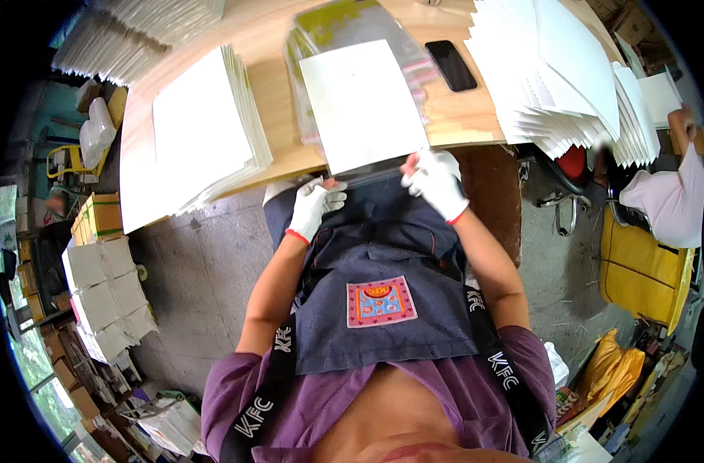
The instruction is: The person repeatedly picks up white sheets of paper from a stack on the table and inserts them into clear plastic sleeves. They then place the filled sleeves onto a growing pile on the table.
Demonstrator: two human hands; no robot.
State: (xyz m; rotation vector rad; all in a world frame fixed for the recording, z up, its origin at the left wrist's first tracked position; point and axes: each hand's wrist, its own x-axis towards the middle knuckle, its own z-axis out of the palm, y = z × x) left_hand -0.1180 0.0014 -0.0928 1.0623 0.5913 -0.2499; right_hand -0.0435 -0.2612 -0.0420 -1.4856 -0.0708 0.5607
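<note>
A white sheet or card (363, 104) lies at the table's front edge, over a pile of clear plastic bags (344, 27). A strip of clear plastic (375, 171) sticks out past its near edge, so it appears to be in a clear bag. At the near left corner my left hand (316, 207), in a white glove with bare fingertips, pinches this plastic. My right hand (435, 187), gloved the same way and slightly blurred, has its fingertips closed at the near right corner of the bag. My lap in a dark apron (383, 262) is beneath both hands.
Stacked white sheets (205, 123) lie left on the table; another fanned stack (556, 77) stands right, overhanging the edge. A black phone (451, 65) rests beside the bags. At right, another person's arm (676, 193) shows near a yellow chair (645, 266). White bundles (109, 289) stand left.
</note>
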